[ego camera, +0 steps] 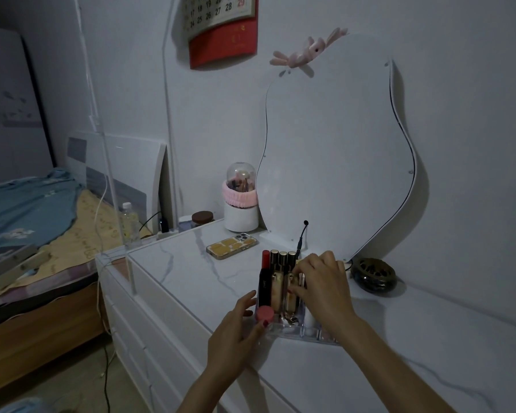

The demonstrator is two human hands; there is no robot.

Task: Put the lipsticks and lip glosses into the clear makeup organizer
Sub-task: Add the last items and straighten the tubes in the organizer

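Fingers [303, 289] curled over organizer [292, 327]

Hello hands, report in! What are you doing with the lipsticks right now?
Left hand steadies clear organizer. Right hand pinches gold lipstick into slot. Nothing blocking.

Phone [231, 245] face down on marble-topped dresser [191, 263], wavy mirror [337, 150], brush holder [240, 201], dark round dish [373, 274].

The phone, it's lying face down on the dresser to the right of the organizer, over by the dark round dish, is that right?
Not quite. In the head view the phone lies face down on the dresser, but to the left of the organizer and behind it, near the white brush holder. The dark round dish sits on the opposite, right side.
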